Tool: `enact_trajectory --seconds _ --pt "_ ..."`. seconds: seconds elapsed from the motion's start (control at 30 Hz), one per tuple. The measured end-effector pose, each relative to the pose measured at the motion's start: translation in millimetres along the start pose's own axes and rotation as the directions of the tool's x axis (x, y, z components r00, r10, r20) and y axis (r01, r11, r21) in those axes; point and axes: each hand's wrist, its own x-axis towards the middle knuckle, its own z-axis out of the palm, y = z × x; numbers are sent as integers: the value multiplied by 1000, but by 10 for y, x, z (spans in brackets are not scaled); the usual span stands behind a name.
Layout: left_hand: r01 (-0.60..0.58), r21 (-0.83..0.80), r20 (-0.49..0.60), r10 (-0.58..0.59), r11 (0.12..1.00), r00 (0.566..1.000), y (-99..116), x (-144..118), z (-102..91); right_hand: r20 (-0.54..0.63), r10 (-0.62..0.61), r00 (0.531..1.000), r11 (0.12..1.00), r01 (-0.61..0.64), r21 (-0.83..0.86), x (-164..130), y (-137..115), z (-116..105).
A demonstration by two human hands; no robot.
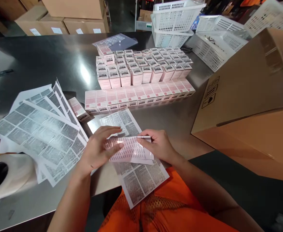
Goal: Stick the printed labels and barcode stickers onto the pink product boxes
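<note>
Held box: a small pink carton [131, 149] lies on its side between the two hands, just above the label sheet at the table's near edge; its long axis runs left to right across the view, one end toward each hand, broad printed face up.
Left hand [100, 149]: fingers spread flat and only lightly curled, the fingertips [118, 145] pressing on the box's upper face from the left.
Right hand [158, 145]: curled round the box's right end, thumb and fingers closed on it; how the fingers sit underneath is probably hidden by the box.
Label sheet [136, 175]: a sheet of grey printed stickers lies under the hands, its long axis running diagonally from upper left to lower right, its lower corner overhanging the table edge over the orange garment [165, 209].
Loose sheets [42, 129]: a fanned pile of the same sheets lies left of the hands, one pink box [78, 109] beside its upper edge.
Box rows [141, 74]: many pink boxes stand and lie in rows beyond the hands.
Table [46, 61]: bare steel.
Cardboard carton [252, 93]: large, at the right.
White baskets [177, 22]: stacked beyond the rows.
Tape roll [8, 177]: at the far left edge.
</note>
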Motion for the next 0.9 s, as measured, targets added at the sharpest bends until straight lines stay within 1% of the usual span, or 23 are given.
enact_trajectory --seconds 0.07,0.1,0.17,0.23,0.37,0.47,0.5,0.6,0.73,0.8,0.9 --pt "-48 29 44 47 998 998 54 -20 20 59 -21 998 1000 20 7 -21 -32 51" --pt "-47 38 58 45 998 997 66 -28 35 90 -27 996 1000 26 16 -33 -46 62" --pt "-8 63 76 3 998 997 63 -39 59 129 -22 991 999 15 50 -54 -64 58" --pt "11 69 96 -18 998 995 48 -41 63 136 3 991 997 -14 79 -69 -66 31" --pt "0 -3 197 1 1000 980 60 -29 34 150 58 987 993 -72 94 -81 -46 -23" --pt "25 -54 265 -10 998 964 93 -22 13 208 65 976 993 -83 80 -82 -42 -61" --pt "34 -61 278 -16 998 960 102 -22 9 238 48 970 997 -61 47 -82 -45 -77" --pt "68 -60 315 -46 996 948 113 -27 4 307 -35 951 995 61 -76 -83 -67 -117" --pt "119 -15 369 -105 993 923 101 -36 14 361 -117 925 951 209 -228 -95 -103 -85" --pt "142 28 386 -142 989 912 92 -33 23 374 -152 915 900 285 -330 -113 -120 -32" --pt "170 89 405 -192 981 894 86 -19 38 372 -216 903 774 391 -499 -161 -138 55"
